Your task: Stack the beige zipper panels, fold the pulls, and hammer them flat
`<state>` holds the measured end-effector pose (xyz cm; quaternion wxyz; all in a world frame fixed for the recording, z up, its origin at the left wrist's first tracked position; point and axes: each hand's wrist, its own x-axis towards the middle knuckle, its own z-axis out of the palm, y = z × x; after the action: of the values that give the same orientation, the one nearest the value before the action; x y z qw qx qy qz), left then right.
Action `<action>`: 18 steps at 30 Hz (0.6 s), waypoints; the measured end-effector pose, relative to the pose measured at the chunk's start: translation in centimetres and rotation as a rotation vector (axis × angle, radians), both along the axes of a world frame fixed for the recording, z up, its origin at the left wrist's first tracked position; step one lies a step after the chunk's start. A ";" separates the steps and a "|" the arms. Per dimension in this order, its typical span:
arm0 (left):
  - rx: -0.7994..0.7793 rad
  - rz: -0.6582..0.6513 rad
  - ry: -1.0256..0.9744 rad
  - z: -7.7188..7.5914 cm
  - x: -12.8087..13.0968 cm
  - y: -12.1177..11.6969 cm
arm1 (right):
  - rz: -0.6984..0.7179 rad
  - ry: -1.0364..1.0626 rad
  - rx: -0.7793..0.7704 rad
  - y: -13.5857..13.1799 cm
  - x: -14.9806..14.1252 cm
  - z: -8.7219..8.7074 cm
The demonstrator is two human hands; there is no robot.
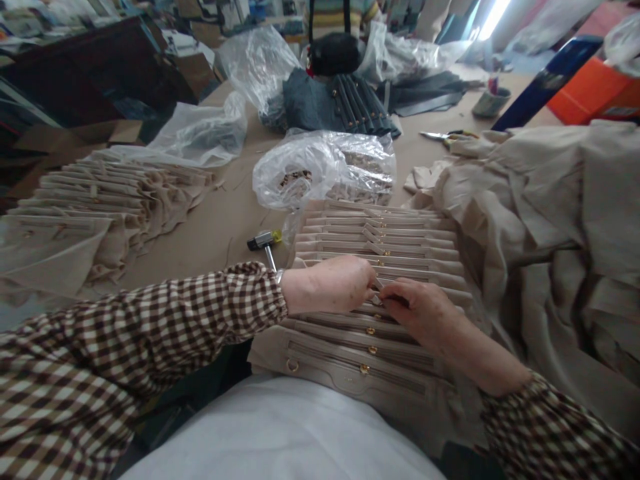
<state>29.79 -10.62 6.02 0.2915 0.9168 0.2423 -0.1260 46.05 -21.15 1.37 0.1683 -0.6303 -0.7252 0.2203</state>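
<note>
White cloth (285,433) covers the person's lap, just below the near edge of the counter (240,193), where a row of beige panels (420,257) lies overlapped like shingles, probably so that each zip and its gold pull shows without any lifting. Both hands meet around the middle of this row. The left hand (335,285) is curled nearly closed, thumb and finger pinching a small beige tab (377,287); the right hand (425,310) comes from the other side, thumb and forefinger drawn together on the same tab, its other fingers loosely bent. Held from two sides, the tab is likely easier to steady, though the fingers hide much of it and its exact fixing cannot be told. A hammer (259,241) lies left of the row, seemingly kept within easy reach. Just beyond, a clear bag (320,160) bunches against the row's far end. Toward the counter's left edge stands another stack (110,207) of zipped beige pieces, fanned much the same way, while loose cloth (540,220) is heaped along the right, apparently to leave the middle for handling. Snips (447,136) lie behind that heap.
</note>
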 end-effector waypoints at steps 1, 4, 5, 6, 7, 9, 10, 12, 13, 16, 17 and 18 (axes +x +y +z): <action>0.011 -0.008 -0.001 -0.1 0.0 0.0 | 0.006 -0.007 -0.011 0.0 0.0 0.0; 0.057 -0.034 -0.015 -0.5 -0.1 -0.1 | 0.016 -0.062 -0.024 0.0 0.0 0.0; 0.071 -0.036 -0.009 -0.5 -0.1 -0.2 | 0.018 -0.086 -0.023 0.0 -0.1 0.0; 0.080 -0.032 0.011 -0.5 0.0 -0.3 | 0.020 -0.106 -0.021 0.0 -0.2 0.0; 0.085 -0.025 0.038 -0.4 0.0 -0.4 | 0.024 -0.121 -0.020 0.0 -0.3 0.1; 0.087 -0.009 0.082 -0.2 0.1 -0.6 | 0.034 -0.135 -0.033 0.0 -0.5 0.2; 0.088 -0.005 0.089 -0.1 0.1 -0.6 | 0.032 -0.140 -0.037 0.0 -0.5 0.3; 0.093 0.001 0.082 -0.2 0.1 -0.7 | 0.026 -0.150 -0.039 0.1 -0.7 0.3; 0.095 0.007 0.079 -0.3 0.1 -0.6 | 0.020 -0.157 -0.041 0.1 -0.7 0.3; 0.105 0.019 0.064 -0.8 -0.3 -0.2 | 0.005 -0.165 -0.047 0.2 -0.6 0.1; 0.108 0.026 0.050 -0.9 -0.5 0.0 | 0.006 -0.157 -0.053 0.2 -0.5 0.1; 0.105 0.037 0.029 -1.0 -0.7 0.3 | 0.006 -0.139 -0.055 0.2 -0.4 0.1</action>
<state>29.07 -10.33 4.98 0.2417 0.9242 0.2698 -0.1207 45.63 -20.91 1.45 0.0995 -0.6462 -0.7307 0.1964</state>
